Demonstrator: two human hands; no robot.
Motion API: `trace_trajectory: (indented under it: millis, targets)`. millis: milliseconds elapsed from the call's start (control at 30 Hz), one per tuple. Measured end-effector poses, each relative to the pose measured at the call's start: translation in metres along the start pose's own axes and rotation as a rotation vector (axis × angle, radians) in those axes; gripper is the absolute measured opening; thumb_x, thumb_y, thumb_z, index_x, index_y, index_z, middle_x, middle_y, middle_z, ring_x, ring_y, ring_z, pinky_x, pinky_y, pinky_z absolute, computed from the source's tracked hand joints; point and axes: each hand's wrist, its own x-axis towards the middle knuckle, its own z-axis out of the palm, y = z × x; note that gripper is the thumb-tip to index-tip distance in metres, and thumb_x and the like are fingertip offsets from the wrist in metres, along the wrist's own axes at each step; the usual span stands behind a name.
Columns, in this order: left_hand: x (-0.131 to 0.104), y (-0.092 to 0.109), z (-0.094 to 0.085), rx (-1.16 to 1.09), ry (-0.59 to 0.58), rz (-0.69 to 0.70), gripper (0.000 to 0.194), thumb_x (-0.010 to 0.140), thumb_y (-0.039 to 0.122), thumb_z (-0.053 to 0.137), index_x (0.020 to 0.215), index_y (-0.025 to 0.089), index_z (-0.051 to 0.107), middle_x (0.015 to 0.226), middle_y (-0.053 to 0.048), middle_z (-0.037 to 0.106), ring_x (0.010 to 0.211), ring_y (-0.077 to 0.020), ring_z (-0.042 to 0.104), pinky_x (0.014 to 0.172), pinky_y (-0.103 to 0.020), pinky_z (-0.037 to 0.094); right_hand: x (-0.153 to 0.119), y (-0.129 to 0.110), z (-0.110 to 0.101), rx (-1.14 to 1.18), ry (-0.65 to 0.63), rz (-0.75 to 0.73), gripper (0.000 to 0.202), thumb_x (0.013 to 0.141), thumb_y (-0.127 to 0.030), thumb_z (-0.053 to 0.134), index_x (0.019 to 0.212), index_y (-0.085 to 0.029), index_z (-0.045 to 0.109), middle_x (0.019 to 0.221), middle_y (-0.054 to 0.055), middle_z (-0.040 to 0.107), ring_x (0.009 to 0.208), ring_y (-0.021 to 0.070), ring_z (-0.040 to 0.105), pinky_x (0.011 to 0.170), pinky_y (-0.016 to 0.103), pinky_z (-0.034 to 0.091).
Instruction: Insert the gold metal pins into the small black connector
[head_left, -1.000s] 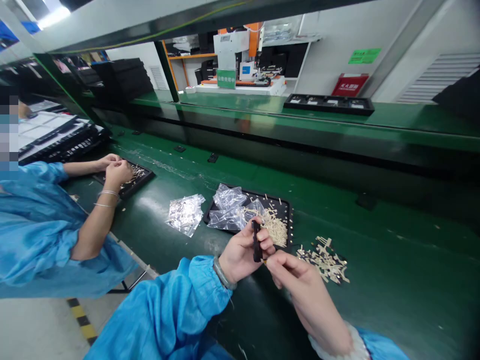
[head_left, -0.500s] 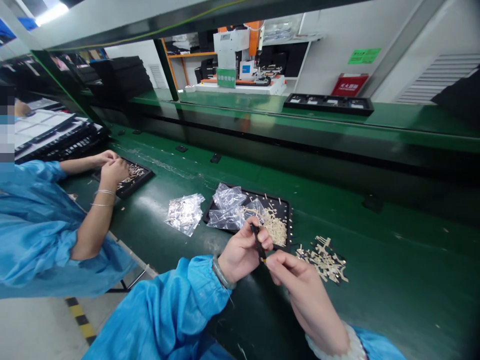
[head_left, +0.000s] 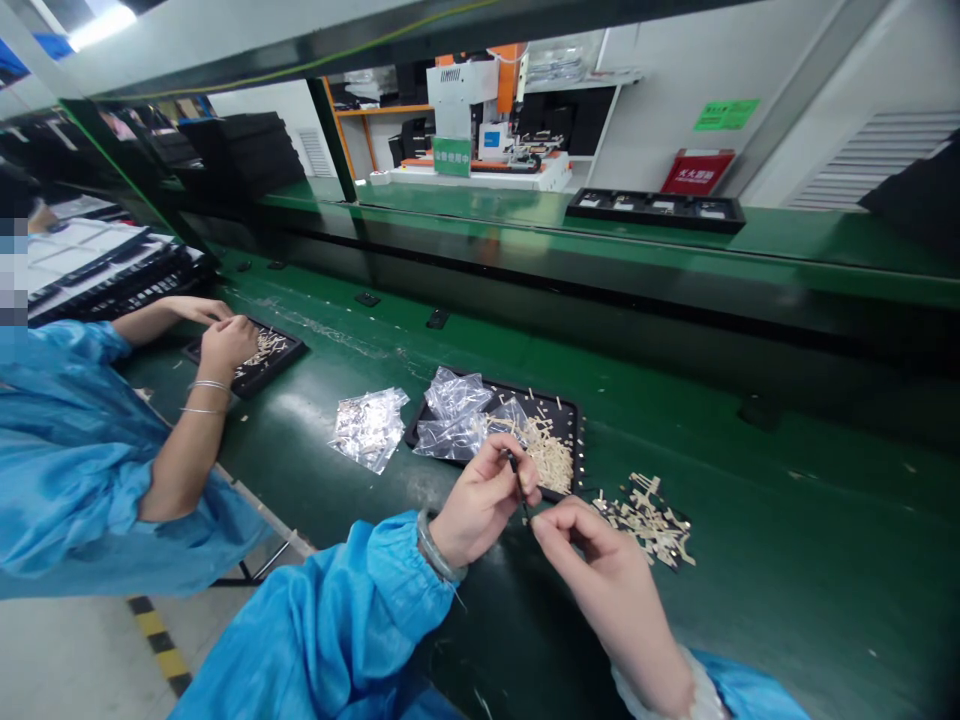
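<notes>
My left hand (head_left: 480, 500) is closed in a pinch around a thin, dark strip-like part (head_left: 519, 482), which points down and slightly right. At the strip's lower end, my right hand (head_left: 592, 555) has its thumb and index finger pressed together; anything between them is too small to make out. Just beyond my hands lies a black tray (head_left: 574, 410) with a heap of small cream-coloured pieces (head_left: 551, 455) and clear plastic bags (head_left: 454, 410). Right of the tray, a loose pile of cream and dark pieces (head_left: 652, 520) rests on the green tabletop (head_left: 787, 560).
Bags of small parts (head_left: 369, 428) lie left of the tray. A co-worker in a blue sleeve (head_left: 67, 470) handles pieces over another black tray (head_left: 281, 370). A raised shelf (head_left: 465, 205) runs along the back, bearing a black tray of parts (head_left: 656, 210).
The dark strip has turned in my left hand and now looks narrower, edge-on. My right fingertips stay near its lower end. The co-worker's far hand has shifted slightly.
</notes>
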Motion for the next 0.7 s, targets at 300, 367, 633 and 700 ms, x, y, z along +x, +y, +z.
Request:
trace_trajectory:
  millis: [300,367,633,700]
  targets:
    - [-0.0011,0.0012,-0.0016,0.232,0.106,0.032,0.018,0.083,0.031,0.058,0.093,0.02,0.047,0.075,0.001,0.046,0.064,-0.009,0.043,0.06,-0.022,0.037,0.0008,0.0037,-0.004,0.042,-0.009,0.025,0.023,0.084,-0.033,0.056,0.066,-0.019,0.057,0.065,0.0,0.048,0.062,0.0167,0.044,0.057,0.027,0.034]
    - [-0.0013,0.0007,-0.0016,0.251,0.115,0.04,0.018,0.083,0.031,0.058,0.093,0.02,0.047,0.075,0.001,0.046,0.064,-0.0087,0.042,0.059,-0.021,0.037,0.0011,0.0021,-0.0034,0.04,-0.006,0.029,0.023,0.083,-0.034,0.057,0.066,-0.019,0.057,0.065,0.001,0.049,0.062,0.0171,0.044,0.057,0.027,0.034]
    - [-0.0023,-0.0002,0.0019,0.472,0.132,0.092,0.03,0.083,0.03,0.058,0.105,0.023,0.041,0.077,0.002,0.047,0.063,-0.0089,0.044,0.059,-0.02,0.038,0.0037,-0.0002,-0.0037,0.129,0.0,0.089,0.025,0.081,-0.037,0.058,0.065,-0.019,0.054,0.06,-0.001,0.046,0.057,0.0154,0.042,0.054,0.025,0.035]
    - [-0.0025,0.0007,0.002,0.512,0.132,0.126,0.027,0.08,0.028,0.062,0.096,0.021,0.041,0.077,0.002,0.046,0.065,-0.0086,0.044,0.06,-0.019,0.037,0.0042,-0.0014,-0.0047,0.171,-0.004,0.106,0.026,0.081,-0.038,0.059,0.065,-0.019,0.054,0.059,-0.002,0.044,0.056,0.0146,0.04,0.054,0.024,0.034]
